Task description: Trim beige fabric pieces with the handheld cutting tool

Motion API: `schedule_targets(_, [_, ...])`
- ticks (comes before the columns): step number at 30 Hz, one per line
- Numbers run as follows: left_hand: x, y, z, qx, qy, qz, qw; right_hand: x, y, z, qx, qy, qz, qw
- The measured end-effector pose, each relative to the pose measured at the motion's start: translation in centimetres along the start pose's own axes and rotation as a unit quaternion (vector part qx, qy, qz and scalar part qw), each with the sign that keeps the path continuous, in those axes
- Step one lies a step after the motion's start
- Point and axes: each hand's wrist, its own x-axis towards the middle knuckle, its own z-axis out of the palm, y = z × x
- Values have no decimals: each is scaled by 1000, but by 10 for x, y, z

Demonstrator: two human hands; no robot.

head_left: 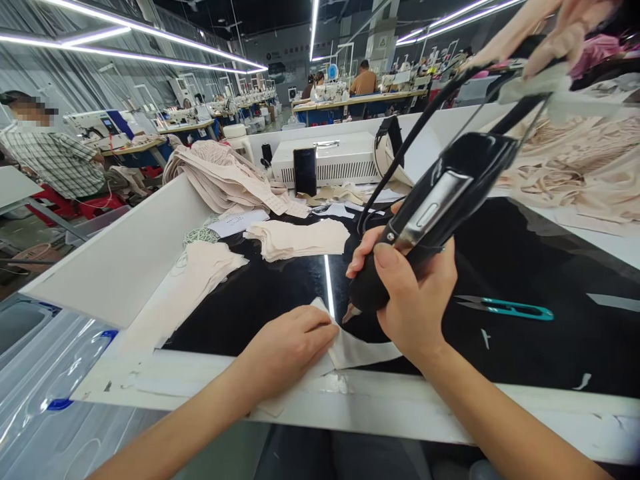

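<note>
My right hand is wrapped round a black corded handheld tool with a silver plate on its side, raised and tilted over the table. The tool's exact kind is unclear, and its lower end is near the fabric. My left hand has its fingers closed on the edge of a pale fabric piece at the table's front edge; its thumb is hidden. Teal thread snips lie to the right of my right hand. A stack of cut beige fabric pieces lies beyond my hands.
Another person's hand reaches in at upper right, close to the tool's cord. Beige fabric heaps lie at back left and right. A white machine box and a phone stand behind. A low white wall edges the left.
</note>
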Motion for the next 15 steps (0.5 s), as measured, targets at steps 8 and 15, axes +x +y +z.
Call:
schedule_targets(8, [-6,1,0,9,-5,-2,1000,-4,1,3,3,-22,-3,1000])
schedule_targets(15, [-8,3,-1,30,-1,3,1000,-7,3,1,-21,-28,-14,999])
